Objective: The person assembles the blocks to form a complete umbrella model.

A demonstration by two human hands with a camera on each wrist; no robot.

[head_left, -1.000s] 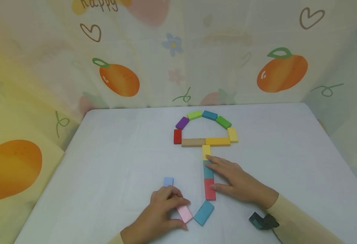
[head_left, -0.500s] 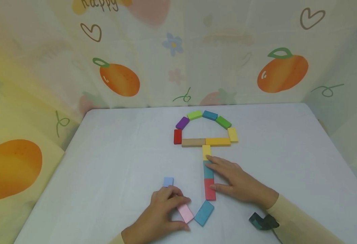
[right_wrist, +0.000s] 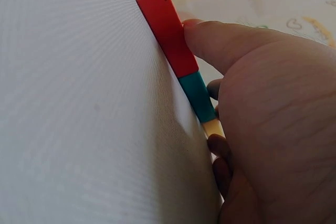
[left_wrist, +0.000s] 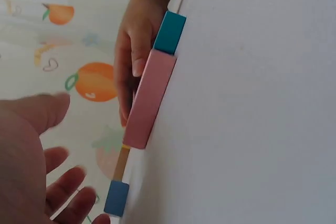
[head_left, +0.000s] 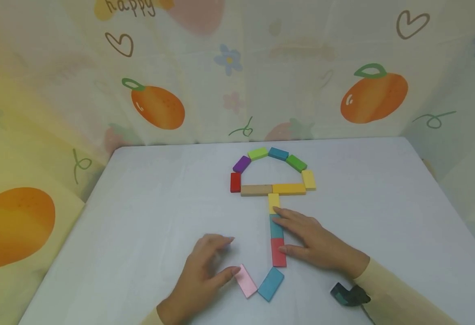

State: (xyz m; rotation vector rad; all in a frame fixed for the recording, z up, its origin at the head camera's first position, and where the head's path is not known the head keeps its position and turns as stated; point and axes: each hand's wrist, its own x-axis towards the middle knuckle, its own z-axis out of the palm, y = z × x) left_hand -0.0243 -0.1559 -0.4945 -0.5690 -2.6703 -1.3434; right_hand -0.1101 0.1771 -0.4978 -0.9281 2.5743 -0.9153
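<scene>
My left hand (head_left: 196, 275) hovers with thumb and fingers spread, its thumb tip by the upper end of a pink block (head_left: 246, 281). In the left wrist view a gap separates this hand from that block. A small light blue block (left_wrist: 116, 199) lies past the fingertips there; in the head view the hand hides it. My right hand (head_left: 322, 243) rests along a straight column, fingertips on the yellow block (head_left: 274, 201) and teal block (head_left: 276, 229), thumb against the red block (head_left: 279, 258). A blue block (head_left: 271, 284) lies slanted below, its lower corner meeting the pink one.
Farther back, several coloured blocks form an arch, among them a purple one (head_left: 242, 164) and a green one (head_left: 296, 163). Its base is a tan block (head_left: 256, 190) and an orange-yellow one (head_left: 288, 189). A dark device (head_left: 350, 294) sits by the right sleeve on the white table (head_left: 148, 203).
My left hand has let go of the pink block, moved slightly left and spread its fingers, now covering the light blue block in the head view. The right hand stays in place.
</scene>
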